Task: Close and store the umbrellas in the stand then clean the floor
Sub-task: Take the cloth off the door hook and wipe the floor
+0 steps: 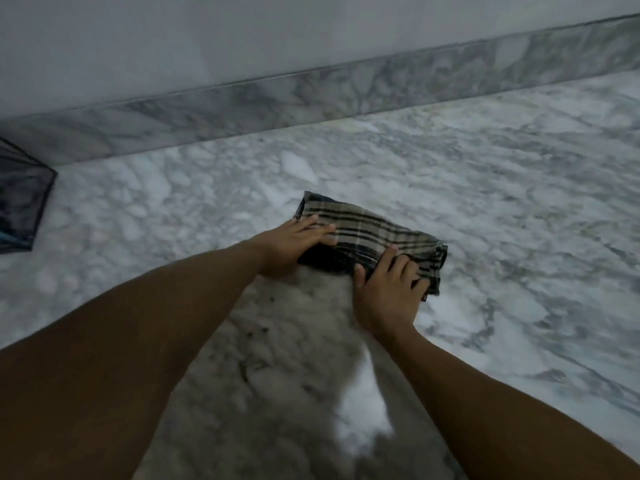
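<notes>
A folded checked cloth (370, 233), beige with dark stripes, lies flat on the marble floor (502, 188). My left hand (294, 242) presses on its left end with straight fingers laid over the fabric. My right hand (388, 289) presses on its near right part, fingers spread across the cloth and thumb at its near edge. A dark wire-mesh stand (20, 202) shows partly at the left edge of the view; what it holds is too dim to tell. No umbrella is plainly visible.
A marble skirting strip (311, 95) runs along the foot of a pale wall (242, 32) behind the cloth. My shadow darkens the floor near me. Open marble floor stretches to the right and in front of the cloth.
</notes>
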